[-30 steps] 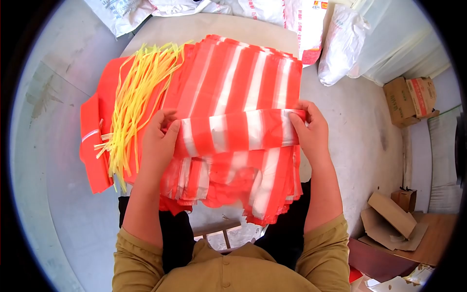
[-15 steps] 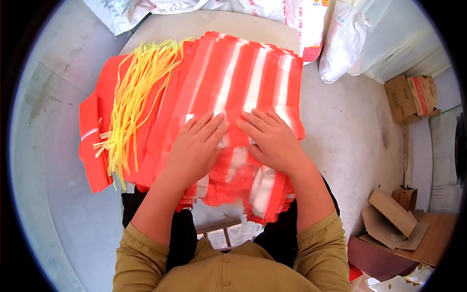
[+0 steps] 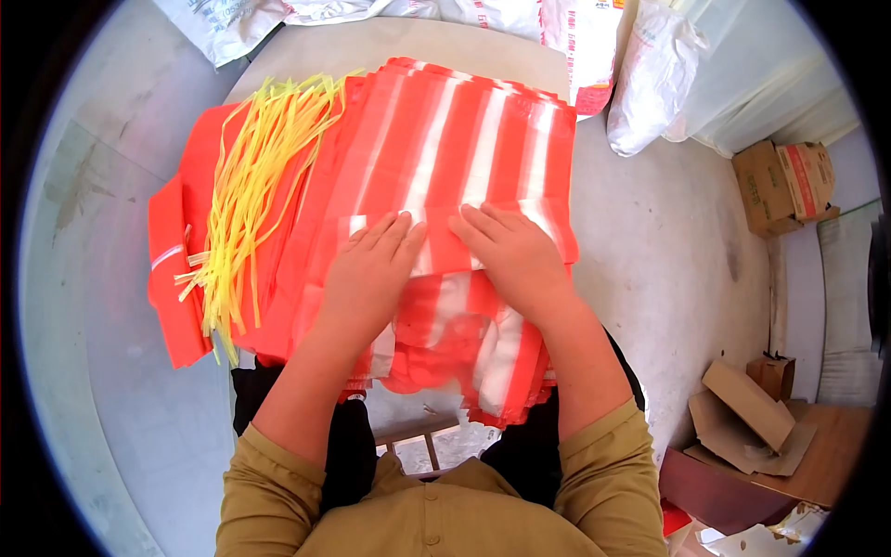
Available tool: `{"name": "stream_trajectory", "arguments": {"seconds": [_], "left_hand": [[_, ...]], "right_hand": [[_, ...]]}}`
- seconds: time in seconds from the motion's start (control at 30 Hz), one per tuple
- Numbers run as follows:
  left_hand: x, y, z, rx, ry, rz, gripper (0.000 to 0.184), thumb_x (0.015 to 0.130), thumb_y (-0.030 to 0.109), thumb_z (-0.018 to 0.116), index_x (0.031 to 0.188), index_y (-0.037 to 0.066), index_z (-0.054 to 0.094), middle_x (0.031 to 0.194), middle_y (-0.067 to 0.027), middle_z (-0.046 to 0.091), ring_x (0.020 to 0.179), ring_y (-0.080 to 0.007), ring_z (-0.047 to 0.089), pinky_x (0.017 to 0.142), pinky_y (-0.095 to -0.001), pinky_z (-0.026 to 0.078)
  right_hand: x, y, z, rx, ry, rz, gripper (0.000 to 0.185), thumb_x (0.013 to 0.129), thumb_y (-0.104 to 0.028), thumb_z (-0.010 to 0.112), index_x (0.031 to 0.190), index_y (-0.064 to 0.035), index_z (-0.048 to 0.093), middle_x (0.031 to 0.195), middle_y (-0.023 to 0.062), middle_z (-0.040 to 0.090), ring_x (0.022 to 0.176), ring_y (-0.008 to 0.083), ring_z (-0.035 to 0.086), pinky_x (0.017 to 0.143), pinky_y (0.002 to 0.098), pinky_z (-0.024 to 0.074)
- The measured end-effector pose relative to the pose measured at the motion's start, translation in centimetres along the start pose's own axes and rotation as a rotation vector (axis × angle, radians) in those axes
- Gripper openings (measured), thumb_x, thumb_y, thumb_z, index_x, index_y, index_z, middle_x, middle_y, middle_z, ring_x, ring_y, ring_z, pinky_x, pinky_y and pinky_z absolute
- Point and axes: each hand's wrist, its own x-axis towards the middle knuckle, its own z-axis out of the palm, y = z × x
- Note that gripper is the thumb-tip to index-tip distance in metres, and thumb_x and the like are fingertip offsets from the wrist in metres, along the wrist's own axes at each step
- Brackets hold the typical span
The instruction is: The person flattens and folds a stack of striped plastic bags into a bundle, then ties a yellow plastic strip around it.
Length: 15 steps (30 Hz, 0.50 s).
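Note:
A stack of red and white striped plastic bags (image 3: 464, 139) lies in front of me, with a folded strip (image 3: 436, 251) across the top one. My left hand (image 3: 369, 269) rests flat on the left part of this strip, fingers stretched out and pointing away from me. On its right part lies my right hand (image 3: 515, 255), also spread flat, palm down. Neither hand grips anything. Left of the stack, a bundle of yellow ties (image 3: 264, 176) lies over plain red plastic bags (image 3: 200, 153).
White printed sacks (image 3: 501, 19) stand beyond the far edge of the tabletop (image 3: 371, 42). A stuffed white bag (image 3: 654, 79) is at the back right. Cardboard boxes (image 3: 766, 190) sit along the right wall, and an opened carton (image 3: 742, 427) lies on a brown table (image 3: 826, 436).
Both hands have let go of the folded strip's ends, moved inward and flattened onto it. The strip, held raised one second ago, now lies down on the stack.

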Motion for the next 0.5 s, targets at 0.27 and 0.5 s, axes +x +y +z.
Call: {"name": "stream_trajectory", "arguments": {"seconds": [0.27,0.5], "left_hand": [[-0.9,-2.4,-1.0,-0.029,0.039,-0.09,0.043,0.087,0.003,0.064,0.13,0.005,0.069,0.133,-0.0154,0.072,0.123,-0.0323,0.07,0.102,-0.0446,0.056],[-0.2,-0.9,-4.5,-0.278,-0.024,-0.289,0.031,0.087,0.008,0.072,0.118,0.003,0.073,0.109,-0.0125,0.077,0.093,-0.0325,0.075,0.08,-0.041,0.059]], "right_hand": [[-2.0,3.2,-3.5,-0.084,-0.076,0.209,0.043,0.084,0.001,0.066,0.125,-0.0093,0.072,0.137,0.0096,0.071,0.124,0.0312,0.067,0.104,0.0429,0.0548],[-1.6,4.2,-5.7,0.127,0.448,0.439,0.03,0.09,-0.003,0.07,0.119,-0.008,0.072,0.123,0.014,0.073,0.115,0.0367,0.068,0.101,0.0429,0.054]]}}
